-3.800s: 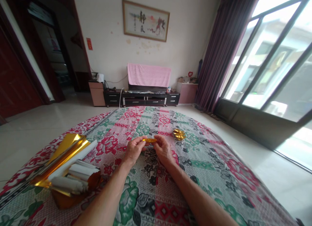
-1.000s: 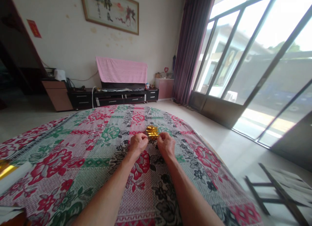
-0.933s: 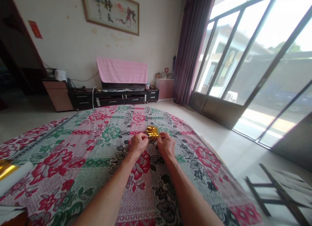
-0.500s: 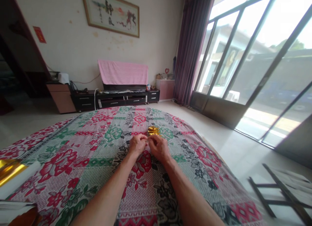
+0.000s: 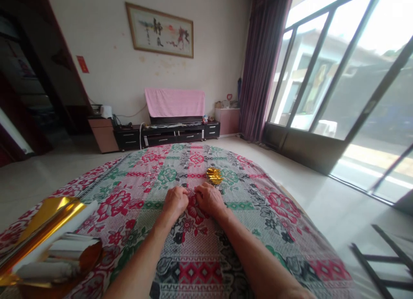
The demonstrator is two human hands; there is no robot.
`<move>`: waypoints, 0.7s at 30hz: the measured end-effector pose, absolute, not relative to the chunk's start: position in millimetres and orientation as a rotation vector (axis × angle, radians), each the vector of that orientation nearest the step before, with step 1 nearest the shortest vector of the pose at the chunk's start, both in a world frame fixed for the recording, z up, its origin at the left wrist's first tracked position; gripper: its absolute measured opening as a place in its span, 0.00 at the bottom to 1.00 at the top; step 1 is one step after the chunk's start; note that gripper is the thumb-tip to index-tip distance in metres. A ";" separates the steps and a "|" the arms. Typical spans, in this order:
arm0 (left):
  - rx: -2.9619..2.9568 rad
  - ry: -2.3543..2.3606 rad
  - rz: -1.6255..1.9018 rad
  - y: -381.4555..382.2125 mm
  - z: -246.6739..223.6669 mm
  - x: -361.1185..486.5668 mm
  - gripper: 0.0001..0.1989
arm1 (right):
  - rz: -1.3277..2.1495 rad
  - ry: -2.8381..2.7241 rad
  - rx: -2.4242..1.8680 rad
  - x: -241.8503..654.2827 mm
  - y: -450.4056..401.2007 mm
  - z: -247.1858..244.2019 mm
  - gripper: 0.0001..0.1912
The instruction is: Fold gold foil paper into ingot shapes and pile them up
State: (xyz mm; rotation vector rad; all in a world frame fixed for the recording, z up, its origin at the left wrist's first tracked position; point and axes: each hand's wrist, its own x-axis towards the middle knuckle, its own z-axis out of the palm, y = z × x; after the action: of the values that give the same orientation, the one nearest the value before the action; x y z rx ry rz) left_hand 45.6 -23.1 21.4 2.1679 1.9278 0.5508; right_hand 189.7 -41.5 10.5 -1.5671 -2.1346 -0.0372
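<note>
My left hand (image 5: pixel 176 201) is closed, its fingers curled with the knuckles up, over the middle of the table. Just to its right, my right hand (image 5: pixel 209 198) is closed as well, thumb and finger pinched toward the left hand. A small gap parts the two hands, and whatever lies in the fingers is hidden or too small to name. Beyond the right hand, a crumpled, pleated piece of shiny gold foil (image 5: pixel 214 176) rests on the flowered tablecloth (image 5: pixel 190 258); neither hand touches it.
At the lower left lie gold foil sheets (image 5: pixel 48 213) and rolled greyish papers (image 5: pixel 69 249) in a brown container (image 5: pixel 92 258). A dark-framed stool or rack (image 5: pixel 383 259) stands on the floor at right. A low TV cabinet (image 5: pixel 174 134) stands beyond the table.
The view has turned left, bringing more of the foil sheets and papers into sight. Both hands have drawn back from the crumpled gold foil, and the gap between them is slightly wider.
</note>
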 end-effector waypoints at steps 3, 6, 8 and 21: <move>2.186 1.962 0.507 -33.8 23.1 32.6 0.15 | -0.038 -2.105 -1.692 178.2 -41.3 11.9 0.13; 2.169 1.988 0.527 -46.1 32.3 19.5 0.16 | 0.072 -2.111 -1.671 158.4 -43.0 14.8 0.13; 2.171 2.003 0.556 -54.8 42.3 10.1 0.16 | 0.144 -2.139 -1.551 140.2 -45.9 16.2 0.14; 1.954 2.306 0.514 -88.5 87.9 -95.8 0.14 | 0.677 -2.084 -0.780 23.0 -88.3 13.1 0.06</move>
State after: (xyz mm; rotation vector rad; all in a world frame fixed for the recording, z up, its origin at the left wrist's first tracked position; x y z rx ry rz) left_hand -95.8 -88.5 87.9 1.9539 2.3059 0.5139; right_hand 23.0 -88.3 13.1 -0.7796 -2.0836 0.6773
